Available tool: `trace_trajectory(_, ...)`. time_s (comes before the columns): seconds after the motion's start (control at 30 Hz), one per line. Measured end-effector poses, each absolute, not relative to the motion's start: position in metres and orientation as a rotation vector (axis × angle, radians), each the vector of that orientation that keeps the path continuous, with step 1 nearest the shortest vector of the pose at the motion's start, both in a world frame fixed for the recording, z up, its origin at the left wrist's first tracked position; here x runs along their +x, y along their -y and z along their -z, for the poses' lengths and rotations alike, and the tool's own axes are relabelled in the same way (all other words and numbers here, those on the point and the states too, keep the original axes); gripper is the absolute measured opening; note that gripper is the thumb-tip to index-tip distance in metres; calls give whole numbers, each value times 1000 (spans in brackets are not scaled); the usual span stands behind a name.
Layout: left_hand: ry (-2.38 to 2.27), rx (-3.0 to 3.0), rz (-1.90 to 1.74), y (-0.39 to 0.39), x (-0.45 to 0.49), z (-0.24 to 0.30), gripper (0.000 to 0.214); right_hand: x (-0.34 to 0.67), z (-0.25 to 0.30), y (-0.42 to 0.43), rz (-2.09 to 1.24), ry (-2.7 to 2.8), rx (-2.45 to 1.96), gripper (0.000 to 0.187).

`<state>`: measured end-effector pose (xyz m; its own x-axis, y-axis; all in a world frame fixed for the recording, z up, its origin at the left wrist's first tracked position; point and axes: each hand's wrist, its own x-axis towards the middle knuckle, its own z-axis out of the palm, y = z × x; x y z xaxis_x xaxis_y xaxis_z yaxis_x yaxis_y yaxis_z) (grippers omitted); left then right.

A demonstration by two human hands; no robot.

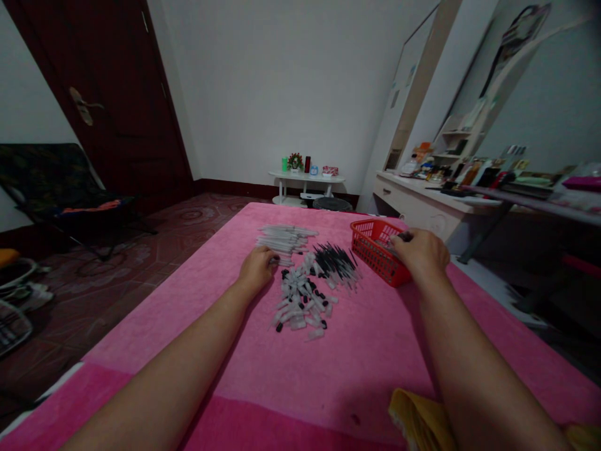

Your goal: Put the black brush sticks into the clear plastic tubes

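Note:
My left hand (pixel 256 270) rests on the pink cloth with its fingers curled, at the near left end of a pile of thin white tubes like pen barrels (pixel 284 239). Whatever it may grip is too small to make out. Over the right rim of a red plastic basket (pixel 382 266), my right hand (pixel 425 255) is closed in a pinch, with something small and dark at the fingertips. Black-tipped thin rods like pen refills (pixel 335 262) lie between the hands. Nearer to me is a loose heap of clear caps and small black pieces (pixel 303 300).
A pink cloth (pixel 366 351) covers the table. A yellow cloth (pixel 417 416) lies at its near edge, beside my right forearm. Beyond the far edge stand a round dark stool (pixel 332 204) and a small white table (pixel 307 178). A cluttered dresser (pixel 422 203) is at the right.

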<state>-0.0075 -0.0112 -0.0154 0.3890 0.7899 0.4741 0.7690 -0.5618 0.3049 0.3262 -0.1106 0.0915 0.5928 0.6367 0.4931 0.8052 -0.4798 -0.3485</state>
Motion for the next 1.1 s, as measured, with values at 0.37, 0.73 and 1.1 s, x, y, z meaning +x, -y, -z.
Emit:
trace_trajectory(0.37,-1555,2636,-847,26,-4,4,14,273,-85,94,183,1695,-1713,22)
trace_trajectory(0.73,-1524,2572,-1013,23,-2,8,35,238,-61,100,-28,2129,-2138,16)
trace_trajectory(1.1,-1373,2554,-1081,24,1,8,23,230,-53,99,30,2090,-2406,26)
